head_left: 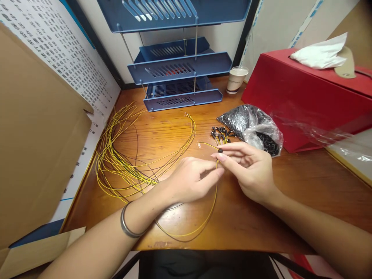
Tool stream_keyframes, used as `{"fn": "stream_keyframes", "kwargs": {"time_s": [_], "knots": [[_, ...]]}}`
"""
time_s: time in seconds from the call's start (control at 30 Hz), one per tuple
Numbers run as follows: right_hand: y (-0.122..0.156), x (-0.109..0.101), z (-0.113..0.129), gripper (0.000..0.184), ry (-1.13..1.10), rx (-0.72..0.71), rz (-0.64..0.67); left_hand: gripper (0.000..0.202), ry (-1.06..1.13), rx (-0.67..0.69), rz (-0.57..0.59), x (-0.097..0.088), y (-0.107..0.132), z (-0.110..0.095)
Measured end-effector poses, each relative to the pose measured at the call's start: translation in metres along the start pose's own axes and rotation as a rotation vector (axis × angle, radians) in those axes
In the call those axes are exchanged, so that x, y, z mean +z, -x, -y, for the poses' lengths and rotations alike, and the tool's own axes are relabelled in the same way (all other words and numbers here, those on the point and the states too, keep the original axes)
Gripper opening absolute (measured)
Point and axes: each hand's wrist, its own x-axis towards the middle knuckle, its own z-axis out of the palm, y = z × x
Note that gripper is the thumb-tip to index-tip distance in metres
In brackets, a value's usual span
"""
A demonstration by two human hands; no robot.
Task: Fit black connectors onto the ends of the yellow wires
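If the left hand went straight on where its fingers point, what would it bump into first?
Probably the right hand, just past the yellow wire at the fingertips of the left hand. One view makes depth hard to judge.

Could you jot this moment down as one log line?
Left hand: holding yellow wire | Right hand: pinching small black piece on that wire | Nearby: loose wire bundle, plastic bag of black parts
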Motion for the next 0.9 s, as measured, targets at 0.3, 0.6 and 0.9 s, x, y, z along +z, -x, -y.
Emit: {"fn": "stream_keyframes", "kwargs": {"time_s": [0.3, 0.6, 0.9], "knots": [[0.0033, 0.0013, -0.0020, 0.013, -0.084, 0.027, 0.168, 0.038, 0.056, 0.086, -0.006, 0.0034, -0.0014, 0.0051], [0.0045, 0.0007, 0.0027, 0.011, -0.079, -0.005, 0.204, 0.040, 0.107, 0.004, -0.057, 0.0030, -0.0023, 0.0074], [0.0036, -0.0021, 0.0022, 0.010, -0.001, -0.026, 0.185, 0.040, 0.088, 0.018, -0.157, 0.0054, -0.0040, 0.0060]]}}
